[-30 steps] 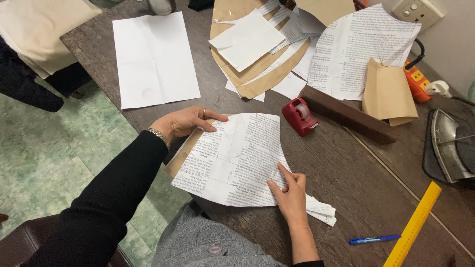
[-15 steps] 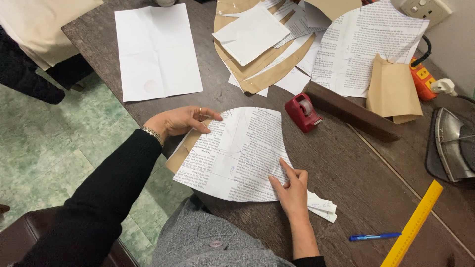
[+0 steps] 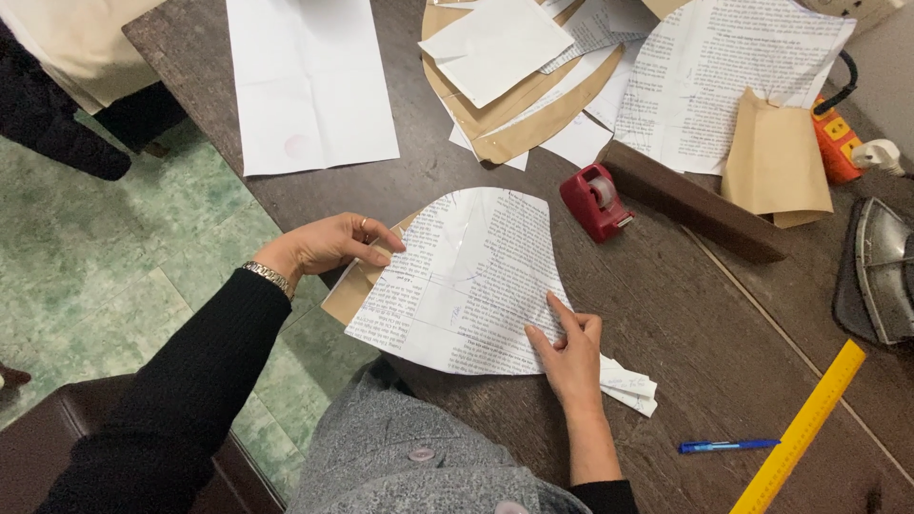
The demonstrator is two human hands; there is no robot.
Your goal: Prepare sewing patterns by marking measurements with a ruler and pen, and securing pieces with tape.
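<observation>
Two hands flat on curved printed paper piece (image 3: 466, 286).
Your left hand (image 3: 328, 246) pinches its edge, brown card (image 3: 347, 295) mostly hidden beneath; right hand (image 3: 571, 357) presses, fingers spread.

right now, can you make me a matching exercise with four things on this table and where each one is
Things:
1. tape dispenser
2. blue pen
3. yellow ruler
4. printed paper piece

Places:
A. under both hands, at the table's near edge
B. in the bottom right corner, lying slantwise
C. just right of the curved paper's top, beside a dark wooden bar
D. right of the right hand, left of the ruler

Pairs: 1-C, 2-D, 3-B, 4-A

The left hand pinches the paper's left edge.
</observation>
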